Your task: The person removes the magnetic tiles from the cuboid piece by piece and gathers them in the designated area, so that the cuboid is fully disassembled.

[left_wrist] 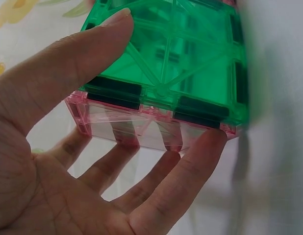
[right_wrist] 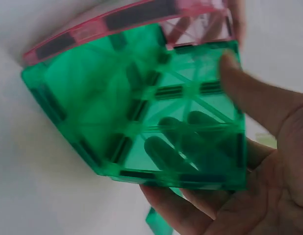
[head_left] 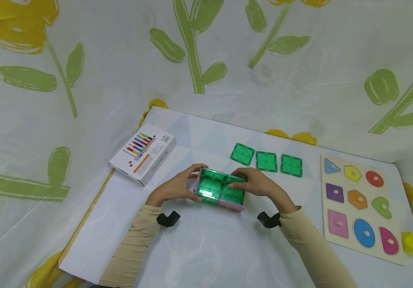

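Note:
A box-like build of translucent green and pink magnetic tiles (head_left: pixel 210 189) is held over the middle of the table. My left hand (head_left: pixel 176 186) grips its left end. In the left wrist view, the thumb lies on a green tile (left_wrist: pixel 190 58) and the fingers spread along a pink tile (left_wrist: pixel 149 128). My right hand (head_left: pixel 258 183) pinches the right end. In the right wrist view, its thumb is at the edge of a green tile (right_wrist: pixel 210 105), with fingers showing through from behind. Three loose green tiles (head_left: pixel 242 154) (head_left: pixel 266 161) (head_left: pixel 291 165) lie flat beyond the right hand.
A white box (head_left: pixel 157 160) with a printed bead-counter picture lies at the left. On the right is a wooden shape puzzle board (head_left: pixel 346 194) with coloured knobbed pieces. Beside its near corner sits a yellow object (head_left: pixel 412 244). A flower-patterned cloth (head_left: pixel 120 60) hangs behind the table.

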Available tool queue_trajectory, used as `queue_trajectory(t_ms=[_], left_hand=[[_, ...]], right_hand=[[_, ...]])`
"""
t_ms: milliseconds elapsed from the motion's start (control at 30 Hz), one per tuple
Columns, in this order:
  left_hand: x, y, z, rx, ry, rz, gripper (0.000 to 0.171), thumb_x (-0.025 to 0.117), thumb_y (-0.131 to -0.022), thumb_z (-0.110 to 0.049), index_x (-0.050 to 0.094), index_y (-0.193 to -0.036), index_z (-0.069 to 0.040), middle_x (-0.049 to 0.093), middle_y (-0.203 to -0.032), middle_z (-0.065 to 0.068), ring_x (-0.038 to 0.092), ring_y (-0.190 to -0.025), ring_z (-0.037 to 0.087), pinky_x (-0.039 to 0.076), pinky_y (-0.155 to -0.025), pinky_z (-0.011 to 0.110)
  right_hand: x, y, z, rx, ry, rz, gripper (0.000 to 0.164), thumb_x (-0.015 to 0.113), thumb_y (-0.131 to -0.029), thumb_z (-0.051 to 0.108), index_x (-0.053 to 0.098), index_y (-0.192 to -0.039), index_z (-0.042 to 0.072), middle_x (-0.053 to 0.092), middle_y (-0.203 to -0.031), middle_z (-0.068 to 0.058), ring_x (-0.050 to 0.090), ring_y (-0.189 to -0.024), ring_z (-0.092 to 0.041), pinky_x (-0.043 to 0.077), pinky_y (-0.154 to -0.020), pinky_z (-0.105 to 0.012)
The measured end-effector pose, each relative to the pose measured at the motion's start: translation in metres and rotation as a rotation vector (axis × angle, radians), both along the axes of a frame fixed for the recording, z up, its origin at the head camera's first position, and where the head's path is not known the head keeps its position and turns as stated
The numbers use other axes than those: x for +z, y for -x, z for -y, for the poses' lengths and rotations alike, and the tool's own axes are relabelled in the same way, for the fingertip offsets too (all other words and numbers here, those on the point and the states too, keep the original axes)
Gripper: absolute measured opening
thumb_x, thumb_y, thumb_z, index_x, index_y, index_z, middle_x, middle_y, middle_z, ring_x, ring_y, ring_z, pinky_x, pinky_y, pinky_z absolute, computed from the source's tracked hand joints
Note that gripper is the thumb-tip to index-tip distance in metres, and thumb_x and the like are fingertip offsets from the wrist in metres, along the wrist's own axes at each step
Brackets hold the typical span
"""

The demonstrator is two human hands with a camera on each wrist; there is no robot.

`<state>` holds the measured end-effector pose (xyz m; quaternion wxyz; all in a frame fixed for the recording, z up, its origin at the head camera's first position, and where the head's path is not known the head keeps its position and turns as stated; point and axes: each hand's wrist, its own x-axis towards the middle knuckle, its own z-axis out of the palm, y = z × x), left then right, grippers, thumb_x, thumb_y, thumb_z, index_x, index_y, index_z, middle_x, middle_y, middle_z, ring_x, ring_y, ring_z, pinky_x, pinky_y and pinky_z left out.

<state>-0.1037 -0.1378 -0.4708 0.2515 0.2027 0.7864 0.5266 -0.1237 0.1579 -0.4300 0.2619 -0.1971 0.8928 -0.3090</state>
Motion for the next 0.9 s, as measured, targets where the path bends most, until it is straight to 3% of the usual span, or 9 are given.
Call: queue_trajectory(t_ms=[367, 533, 900], left_hand=[[-0.002, -0.001, 0.001, -0.011, -0.004, 0.018, 0.104, 0.091, -0.07, -0.008, 0.033, -0.152, -0.032, 0.033, -0.162, 0.0, 0.032, -0.15, 0.042, 0.028, -0.12, 0.063], [-0.001, -0.001, 0.002, -0.006, -0.004, 0.019, 0.104, 0.091, -0.07, -0.008, 0.033, -0.152, -0.031, 0.033, -0.163, 0.002, 0.032, -0.149, 0.044, 0.028, -0.119, 0.066], [0.0, -0.002, 0.002, 0.001, -0.006, 0.021, 0.104, 0.091, -0.07, -0.01, 0.031, -0.153, -0.031, 0.032, -0.163, 0.002, 0.033, -0.149, 0.044, 0.028, -0.118, 0.066]], right_hand=[[-0.019, -0.007, 0.013, -0.041, -0.042, -0.12, 0.031, 0.072, -0.091, 0.011, 0.07, -0.12, -0.001, 0.073, -0.119, -0.017, 0.066, -0.116, -0.035, 0.054, -0.098, -0.051], [-0.024, -0.008, 0.015, -0.067, -0.054, -0.156, 0.027, 0.072, -0.091, 0.008, 0.072, -0.116, -0.001, 0.074, -0.116, -0.016, 0.068, -0.112, -0.033, 0.056, -0.096, -0.05], [-0.025, -0.009, 0.016, -0.077, -0.005, -0.139, 0.025, 0.069, -0.092, 0.005, 0.072, -0.116, -0.002, 0.075, -0.114, -0.015, 0.069, -0.107, -0.028, 0.057, -0.093, -0.048]])
